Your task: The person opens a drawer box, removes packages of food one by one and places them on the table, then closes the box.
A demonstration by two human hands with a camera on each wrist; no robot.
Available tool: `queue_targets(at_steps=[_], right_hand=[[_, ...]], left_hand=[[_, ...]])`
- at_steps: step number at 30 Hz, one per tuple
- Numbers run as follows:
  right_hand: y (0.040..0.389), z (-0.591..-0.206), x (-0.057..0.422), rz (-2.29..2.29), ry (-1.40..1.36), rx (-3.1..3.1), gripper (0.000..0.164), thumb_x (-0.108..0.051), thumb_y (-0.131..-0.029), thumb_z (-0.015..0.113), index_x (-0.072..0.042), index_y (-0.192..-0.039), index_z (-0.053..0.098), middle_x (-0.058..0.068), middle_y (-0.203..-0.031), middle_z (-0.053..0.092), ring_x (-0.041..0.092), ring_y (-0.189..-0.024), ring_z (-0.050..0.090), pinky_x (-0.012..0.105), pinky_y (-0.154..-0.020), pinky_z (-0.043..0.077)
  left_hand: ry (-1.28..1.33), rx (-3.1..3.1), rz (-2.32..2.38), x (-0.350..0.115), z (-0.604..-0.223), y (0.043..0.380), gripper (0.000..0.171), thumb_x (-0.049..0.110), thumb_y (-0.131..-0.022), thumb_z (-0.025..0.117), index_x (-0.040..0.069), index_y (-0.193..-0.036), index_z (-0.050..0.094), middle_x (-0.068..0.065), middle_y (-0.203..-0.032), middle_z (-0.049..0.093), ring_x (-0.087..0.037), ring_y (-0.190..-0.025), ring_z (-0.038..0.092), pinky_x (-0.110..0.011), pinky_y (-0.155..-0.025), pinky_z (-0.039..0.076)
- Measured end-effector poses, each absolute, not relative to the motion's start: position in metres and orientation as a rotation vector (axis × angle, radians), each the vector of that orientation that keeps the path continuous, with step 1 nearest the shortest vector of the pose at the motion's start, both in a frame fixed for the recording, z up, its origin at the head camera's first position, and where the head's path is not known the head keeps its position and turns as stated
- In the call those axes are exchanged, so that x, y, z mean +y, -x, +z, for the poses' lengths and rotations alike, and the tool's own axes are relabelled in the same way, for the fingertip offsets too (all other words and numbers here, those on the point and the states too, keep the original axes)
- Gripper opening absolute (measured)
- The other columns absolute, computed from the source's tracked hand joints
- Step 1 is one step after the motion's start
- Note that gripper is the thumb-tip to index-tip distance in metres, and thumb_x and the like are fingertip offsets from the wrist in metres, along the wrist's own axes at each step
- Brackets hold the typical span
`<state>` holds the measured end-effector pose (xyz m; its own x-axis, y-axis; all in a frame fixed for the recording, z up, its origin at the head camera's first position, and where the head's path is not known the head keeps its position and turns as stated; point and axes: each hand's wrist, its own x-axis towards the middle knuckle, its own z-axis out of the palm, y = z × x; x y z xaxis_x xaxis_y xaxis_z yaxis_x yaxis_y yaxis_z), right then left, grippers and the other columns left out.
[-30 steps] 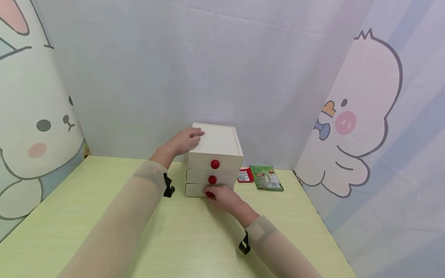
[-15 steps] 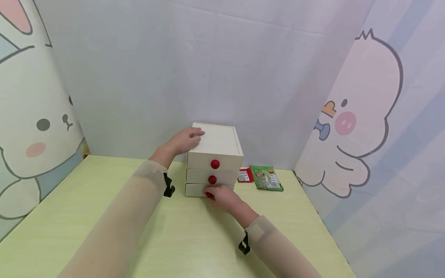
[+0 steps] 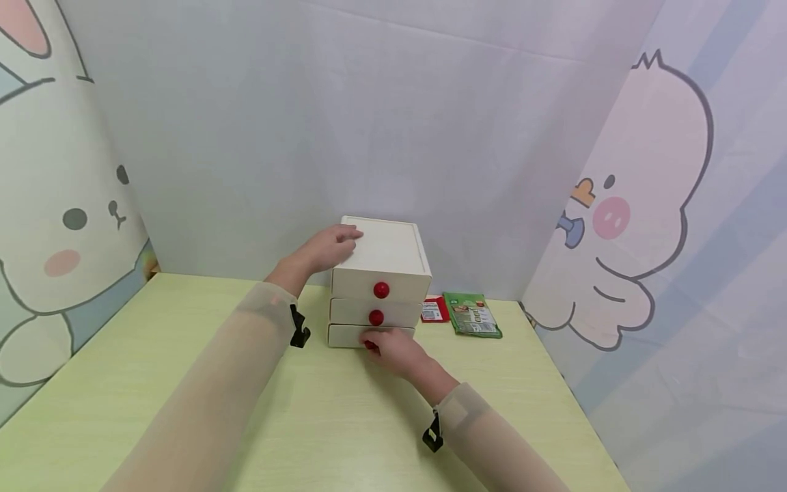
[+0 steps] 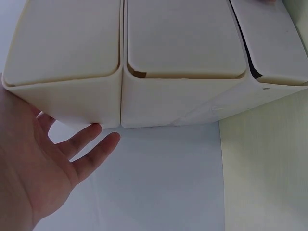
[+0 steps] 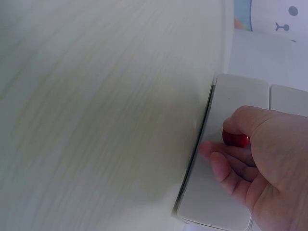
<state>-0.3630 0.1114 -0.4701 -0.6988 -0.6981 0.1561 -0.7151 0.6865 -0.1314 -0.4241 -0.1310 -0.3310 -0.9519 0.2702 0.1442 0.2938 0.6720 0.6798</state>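
A small white drawer cabinet [image 3: 390, 247] stands on the table, three drawers high, each drawer with a red knob. My left hand [image 3: 326, 249] rests on the cabinet's upper left edge; in the left wrist view its fingers [image 4: 98, 154] lie spread and fairly straight along the side. My right hand [image 3: 396, 352] pinches the bottom drawer's red knob [image 5: 235, 138] between thumb and fingers, partly covering it. The bottom drawer [image 4: 272, 41] shows a narrow dark gap along its edge in the left wrist view. Above it, the middle knob [image 3: 376, 317] and top knob [image 3: 381, 290] are untouched.
To the right of the cabinet lie a red packet [image 3: 434, 310] and a green packet [image 3: 472, 315], near the table's back edge. The pale yellow-green table [image 3: 332, 424] meets a light curtain [image 3: 246, 137] behind, with cartoon-printed curtains on both sides.
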Motion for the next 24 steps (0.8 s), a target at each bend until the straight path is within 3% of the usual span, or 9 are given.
queue_targets(at_steps=[24], right_hand=[[0.343,-0.475,0.121,0.269,-1.284,-2.755,0.023,-0.013,-0.104,0.076,-0.016,-0.126,0.076,-0.001,-0.113,0.079,0.009,-0.088,0.064,0.026,-0.087,0.063]], left_hand=[[0.5,-2.818,-1.22,-0.132,-0.336,0.425,0.06,0.031,-0.112,0.038,0.015,-0.169,0.046,-0.01,-0.183,0.027,-0.039,-0.17,0.022,-0.062,-0.137,0.021]])
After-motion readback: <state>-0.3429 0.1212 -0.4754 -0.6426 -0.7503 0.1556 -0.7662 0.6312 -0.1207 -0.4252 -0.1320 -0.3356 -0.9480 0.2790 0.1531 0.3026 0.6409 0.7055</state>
